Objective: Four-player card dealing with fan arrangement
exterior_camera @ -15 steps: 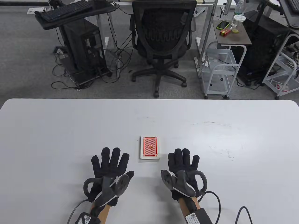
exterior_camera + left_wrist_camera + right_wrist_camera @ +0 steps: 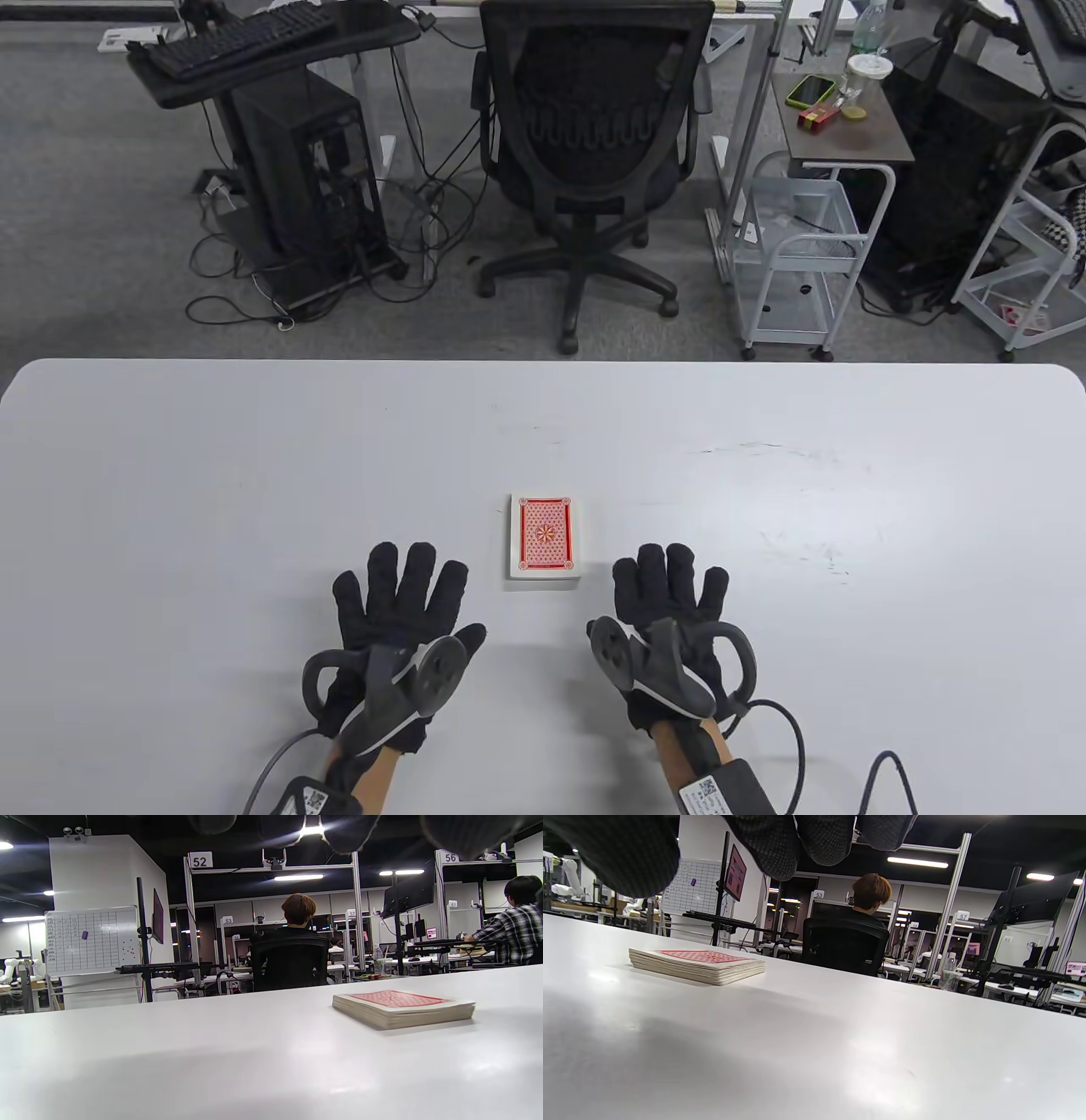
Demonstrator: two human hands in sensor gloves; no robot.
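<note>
L hand (image 2: 400, 608), R hand (image 2: 670, 609) flanking card deck (image 2: 545, 538)

Table view looked down from above the near edge, both wrist views sat low near the table (image 2: 254, 441), facing outward, all sharing the card deck (image 2: 545, 540).

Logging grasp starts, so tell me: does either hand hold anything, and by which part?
Nothing is held. Both the left hand and right hand lie open beside the deck.
</note>
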